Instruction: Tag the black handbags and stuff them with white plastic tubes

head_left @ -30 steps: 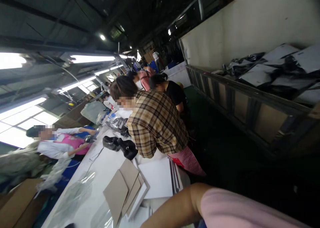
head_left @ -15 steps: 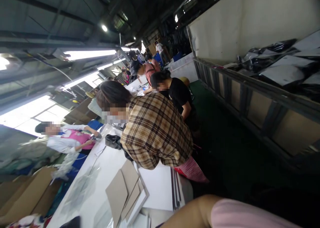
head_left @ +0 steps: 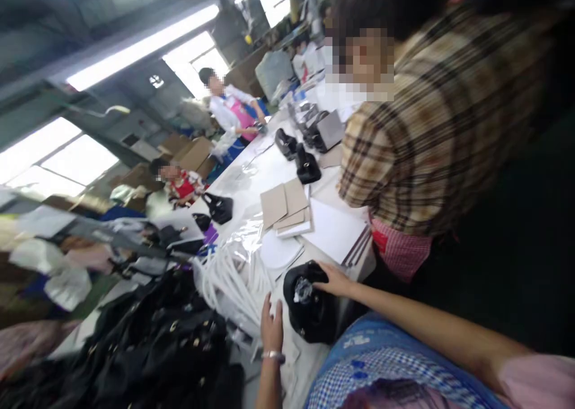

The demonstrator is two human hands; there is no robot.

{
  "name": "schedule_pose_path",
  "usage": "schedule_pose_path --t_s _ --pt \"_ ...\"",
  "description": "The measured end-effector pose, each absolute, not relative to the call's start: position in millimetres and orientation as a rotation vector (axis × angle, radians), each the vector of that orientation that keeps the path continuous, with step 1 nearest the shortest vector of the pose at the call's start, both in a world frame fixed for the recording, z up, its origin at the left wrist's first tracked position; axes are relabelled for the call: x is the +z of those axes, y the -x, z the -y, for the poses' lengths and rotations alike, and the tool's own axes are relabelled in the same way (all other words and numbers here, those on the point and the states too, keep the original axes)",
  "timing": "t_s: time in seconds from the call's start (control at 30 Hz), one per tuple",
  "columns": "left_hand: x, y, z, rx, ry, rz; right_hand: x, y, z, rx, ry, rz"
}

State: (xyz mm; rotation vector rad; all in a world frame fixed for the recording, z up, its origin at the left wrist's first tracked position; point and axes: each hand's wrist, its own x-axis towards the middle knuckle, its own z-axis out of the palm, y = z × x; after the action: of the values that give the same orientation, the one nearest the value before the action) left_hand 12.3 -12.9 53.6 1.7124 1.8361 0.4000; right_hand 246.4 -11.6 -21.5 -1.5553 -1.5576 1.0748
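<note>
Your right hand (head_left: 335, 279) lies with fingers spread on top of the black bag (head_left: 309, 313) at the tabletop (head_left: 274, 163) edge, seemingly without a firm grip; your left hand (head_left: 272, 328) rests flat just left of it.

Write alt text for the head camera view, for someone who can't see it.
The person's right hand rests on a black bag at the edge of a white worktable, with the left hand flat beside it. A plaid-shirted co-worker stands close by.

On the table (head_left: 268, 166), the bag (head_left: 309, 313) sits right of the cords (head_left: 227, 283), with cardboard sheets (head_left: 284, 202) behind it.
</note>
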Motion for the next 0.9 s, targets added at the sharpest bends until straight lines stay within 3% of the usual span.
schedule_pose_path --t_s 0.17,0.43,0.57,0.73,0.9 --pt "-4.5 -7.7 -25.1 0.339 -1.621 -1.511 -65.7 -228.6 2.4 0.925 1.574 1.505" --pt "-15.0 -19.2 -40.8 0.187 -1.797 -1.542 -74.4 -215.6 9.1 0.812 1.767 1.381" --pt "-24.8 -19.5 -47.4 0.206 -1.734 -1.55 -69.7 -215.2 20.5 0.767 1.806 1.402" --pt "-39.9 -16.3 -30.4 0.359 -1.58 -1.41 -44.6 -211.1 32.7 0.363 1.733 1.645" --pt "-42.3 -8.4 -21.1 0.463 -1.392 -1.348 -17.0 -212.5 29.3 0.541 1.413 2.06"
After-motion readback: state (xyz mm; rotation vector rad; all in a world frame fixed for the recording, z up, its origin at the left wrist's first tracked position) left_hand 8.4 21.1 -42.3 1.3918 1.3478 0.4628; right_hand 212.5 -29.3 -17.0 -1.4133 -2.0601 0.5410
